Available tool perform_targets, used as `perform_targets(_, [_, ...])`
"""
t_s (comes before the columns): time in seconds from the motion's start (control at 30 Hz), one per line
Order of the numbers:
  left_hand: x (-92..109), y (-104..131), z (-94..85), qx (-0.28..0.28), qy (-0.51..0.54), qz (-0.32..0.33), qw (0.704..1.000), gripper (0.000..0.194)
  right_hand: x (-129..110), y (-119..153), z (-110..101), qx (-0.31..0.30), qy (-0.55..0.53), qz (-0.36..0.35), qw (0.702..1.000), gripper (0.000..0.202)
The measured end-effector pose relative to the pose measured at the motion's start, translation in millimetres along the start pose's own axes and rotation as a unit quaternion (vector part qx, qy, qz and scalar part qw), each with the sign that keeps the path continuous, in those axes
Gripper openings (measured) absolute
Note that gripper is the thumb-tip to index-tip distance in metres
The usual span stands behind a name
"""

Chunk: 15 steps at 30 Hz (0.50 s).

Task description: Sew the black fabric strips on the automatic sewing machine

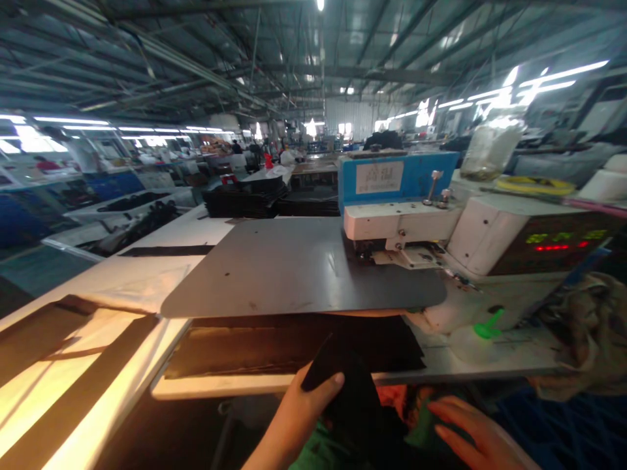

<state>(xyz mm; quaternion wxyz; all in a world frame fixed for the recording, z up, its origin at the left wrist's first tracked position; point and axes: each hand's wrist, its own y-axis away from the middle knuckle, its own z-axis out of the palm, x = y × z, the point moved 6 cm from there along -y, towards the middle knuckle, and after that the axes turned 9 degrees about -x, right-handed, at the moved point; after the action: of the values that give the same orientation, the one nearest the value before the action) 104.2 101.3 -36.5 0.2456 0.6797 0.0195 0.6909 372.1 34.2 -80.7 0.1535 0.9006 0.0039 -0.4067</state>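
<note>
The left hand [304, 408] pinches a black cloth piece [343, 382], thumb on top, low in front of the table edge [220, 386]. Just to the right, the right hand [470, 434] lies flat with its fingers spread loose, holding nothing. Behind them stand a gray plate [294, 267] and a sewing machine [406, 215].

Dim hall, ceiling tube lights blown out upper right and left; warm glare lower left, edges warped, background soft.
</note>
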Motion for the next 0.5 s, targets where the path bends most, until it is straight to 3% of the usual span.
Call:
perform_targets(0.07, [1.9,0.7,9.1,-0.027,-0.033,0.007,0.999,0.043,-57.1,-12.3,7.2,-0.023,0.000,-0.093,0.995,0.032])
perform_targets(0.13, [4.0,2.3,14.5,-0.032,-0.058,0.025,0.997,0.040,-104.1,-21.8,4.8,0.021,0.003,-0.157,0.987,0.030])
perform_targets(0.2, [4.8,4.7,18.4,-0.037,-0.075,0.037,0.996,0.038,-135.0,-29.7,0.8,0.071,-0.007,-0.200,0.977,0.029])
perform_targets(0.27, [6.5,8.3,21.6,-0.055,-0.088,0.047,0.993,0.038,-148.2,-38.6,1.0,0.078,-0.054,-0.210,0.973,0.028])
perform_targets(0.4, [18.4,17.0,18.6,-0.091,-0.092,0.062,0.990,0.042,-146.2,-52.8,11.8,0.010,-0.168,-0.159,0.973,0.027])
perform_targets(0.5, [28.5,18.8,14.5,-0.134,-0.078,0.054,0.986,0.035,-145.9,-53.6,17.1,-0.028,-0.194,-0.148,0.969,0.023])
